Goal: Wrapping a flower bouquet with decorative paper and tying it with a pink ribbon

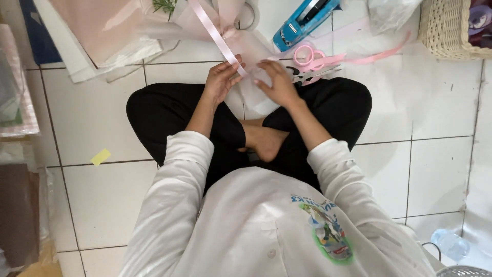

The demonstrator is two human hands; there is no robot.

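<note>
Left hand (221, 79) pinches the pink ribbon (215, 33); right hand (277, 82) lies loosely curled on the translucent wrap (253, 95). Risk, as judged: a light pinch lets the ribbon slide off the slick wrap; scissors (310, 66) lie near the knee.

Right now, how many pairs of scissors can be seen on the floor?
1: the pink-handled scissors lie on the tiles beyond the right hand, beside the blue tape dispenser. Others may be hidden under the wrapping paper.

White tiled floor (102, 107) carries a blue tape dispenser (306, 21), pink-handled scissors (310, 64), wicker basket (445, 31), yellow note (100, 157).
</note>
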